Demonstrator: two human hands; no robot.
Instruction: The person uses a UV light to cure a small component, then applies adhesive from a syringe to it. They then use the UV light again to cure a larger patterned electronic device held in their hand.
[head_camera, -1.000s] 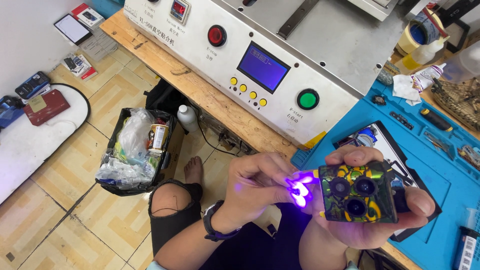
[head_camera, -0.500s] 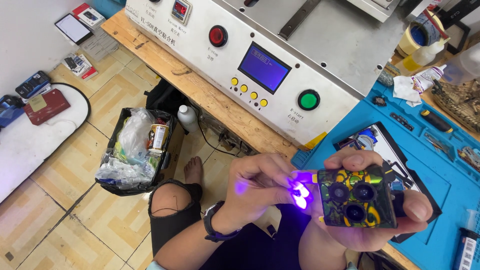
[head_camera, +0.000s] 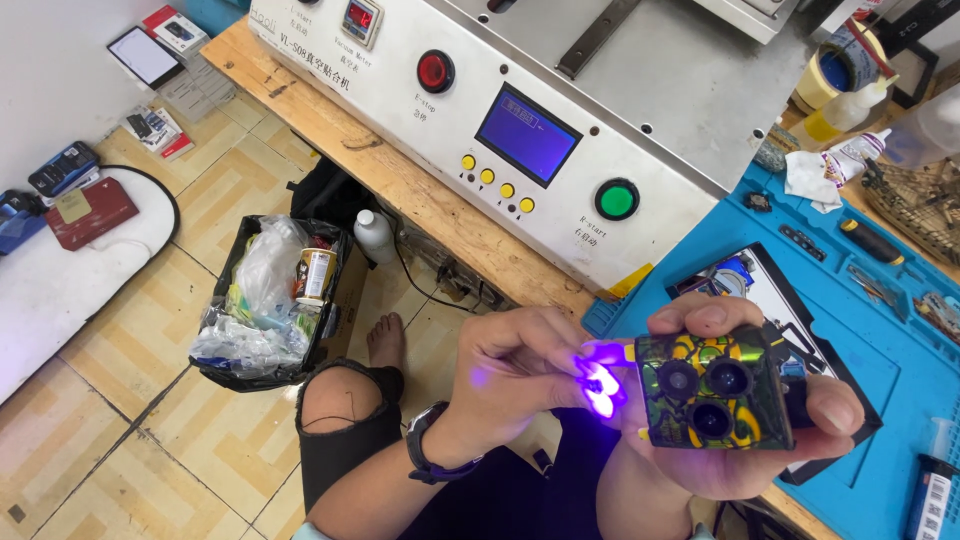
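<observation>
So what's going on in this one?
A seated person holds a phone, camera side up, in the right hand. The left hand pinches a small violet light against the phone's edge. Behind them on a wooden bench sits a white machine with a blue screen, beside a blue mat with tools.

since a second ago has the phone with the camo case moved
No: the phone in the right hand sits in the same spot below the green button.
</observation>
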